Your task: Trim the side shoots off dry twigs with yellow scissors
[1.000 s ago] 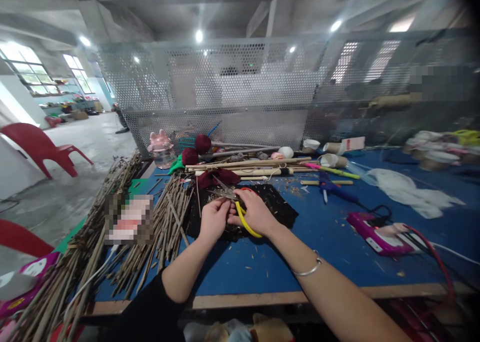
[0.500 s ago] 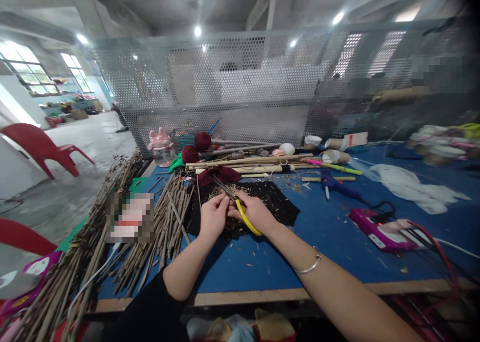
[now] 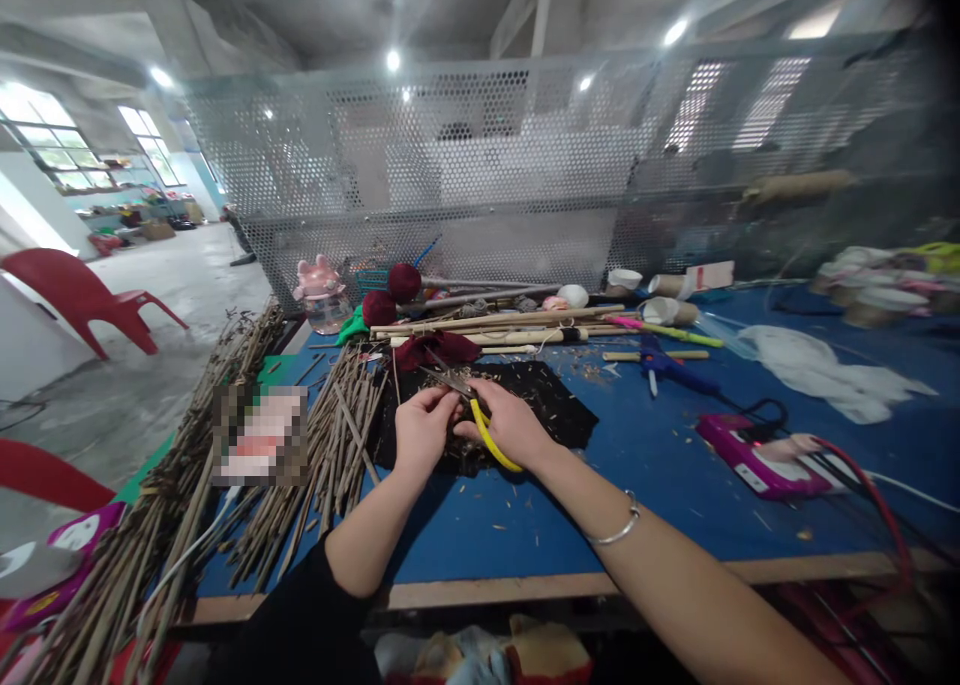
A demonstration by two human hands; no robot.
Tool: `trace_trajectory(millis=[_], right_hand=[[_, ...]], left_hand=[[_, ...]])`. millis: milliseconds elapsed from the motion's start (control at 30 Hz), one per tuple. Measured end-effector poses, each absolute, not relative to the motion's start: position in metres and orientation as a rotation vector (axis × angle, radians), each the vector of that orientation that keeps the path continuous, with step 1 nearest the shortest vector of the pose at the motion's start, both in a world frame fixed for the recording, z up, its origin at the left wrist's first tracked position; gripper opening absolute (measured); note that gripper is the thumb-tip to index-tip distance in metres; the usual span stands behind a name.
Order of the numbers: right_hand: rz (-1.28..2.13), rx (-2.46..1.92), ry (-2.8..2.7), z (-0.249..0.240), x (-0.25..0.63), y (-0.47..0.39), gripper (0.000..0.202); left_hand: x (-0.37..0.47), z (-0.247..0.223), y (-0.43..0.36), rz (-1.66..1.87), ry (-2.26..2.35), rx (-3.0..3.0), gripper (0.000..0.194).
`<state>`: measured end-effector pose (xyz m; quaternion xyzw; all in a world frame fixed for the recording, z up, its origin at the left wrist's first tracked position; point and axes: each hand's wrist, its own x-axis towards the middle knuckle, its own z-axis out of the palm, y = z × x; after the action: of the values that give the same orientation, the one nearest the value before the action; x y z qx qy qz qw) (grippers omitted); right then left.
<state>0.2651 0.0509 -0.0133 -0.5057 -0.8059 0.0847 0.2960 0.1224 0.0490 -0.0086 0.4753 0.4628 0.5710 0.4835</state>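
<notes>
My right hand (image 3: pixel 511 427) is closed round scissors with yellow handles (image 3: pixel 493 449); their blades point away and to the left. Close beside the blades, my left hand (image 3: pixel 421 431) has its thumb and fingers pinched together, and what sits between them is too small to make out. Both hands are above a black cloth (image 3: pixel 559 405) strewn with small wood-coloured chips. Just beyond the blades lies a dark red cloth (image 3: pixel 450 349). A heap of thin sticks (image 3: pixel 341 435) lies left of the black cloth.
Bundled twigs (image 3: pixel 180 455) run along the table's left side. Dark red balls (image 3: pixel 403 282), a pink animal-shaped jar (image 3: pixel 319 290) and long rods (image 3: pixel 510 320) stand or lie at the back. On the right are a blue glue gun (image 3: pixel 675 370), a purple power strip (image 3: pixel 739 455) and cables.
The scissor blades look further apart than before. My left hand has shifted slightly left, while my right hand keeps its hold on the scissors.
</notes>
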Motion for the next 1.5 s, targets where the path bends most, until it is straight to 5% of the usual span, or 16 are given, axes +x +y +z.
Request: trace_trajectory(millis=[500, 767, 1200, 1500], right_hand=[[0.408, -1.318, -2.109, -0.0123, 0.2642, 0.0500, 0.040], [0.226, -1.388, -2.166, -0.0126, 0.2652, 0.0507, 0.060], [0.275, -1.349, -2.125, -0.0115, 0.2639, 0.0493, 0.049], [0.220, -1.321, -2.122, -0.0138, 0.2637, 0.0500, 0.063]], left_hand=[[0.1239, -0.0107, 0.0513, 1.410, 1.044, 0.964, 0.034], [0.1220, -0.0094, 0.0509, 1.390, 1.029, 1.053, 0.025], [0.1220, -0.0125, 0.0513, 1.394, 1.118, 1.131, 0.023], [0.1243, -0.0109, 0.0509, 1.321, 0.956, 0.988, 0.024]])
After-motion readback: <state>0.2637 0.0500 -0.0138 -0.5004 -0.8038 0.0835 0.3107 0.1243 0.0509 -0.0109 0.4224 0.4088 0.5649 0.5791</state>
